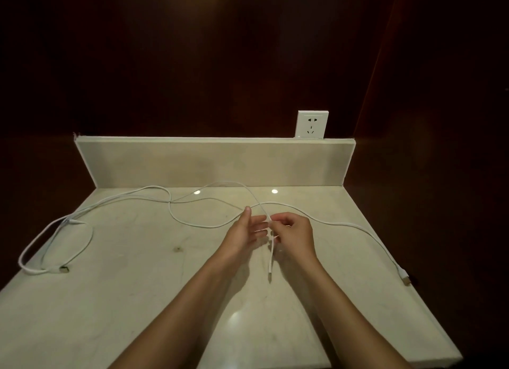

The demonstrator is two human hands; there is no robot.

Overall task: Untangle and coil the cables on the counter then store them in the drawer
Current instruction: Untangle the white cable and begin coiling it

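Both hands were up over the middle of the pale stone table [115, 308], working on the white cables [192, 220]. The right hand [296, 235] had its fingers curled in, pinching a cable strand near its end, and that end hung straight down between the two wrists, its small plug [271, 273] dangling just above the tabletop. The left hand [245, 232] was loose and open, fingers stretched toward the right, fingertips touching or nearly touching the same strand; whether it actually had hold of it could not be told.

From the pinch the cable rose in a tall arc toward the back ledge [214, 162], then dropped and crossed other strands in a tangle left of centre. From that crossing, lines ran off to the left side, where they gathered into a big flat loop lying on the table, ending in a metal-tipped connector [64, 270] near the left edge. Another run swept right from behind the hands, curving down to a white USB plug [404, 277] right at the right edge of the table.

A white wall socket [311, 125] sat above the ledge at the back right, against a dark reddish wall [192, 66]. Two bright ceiling-light reflections showed on the stone near the ledge.
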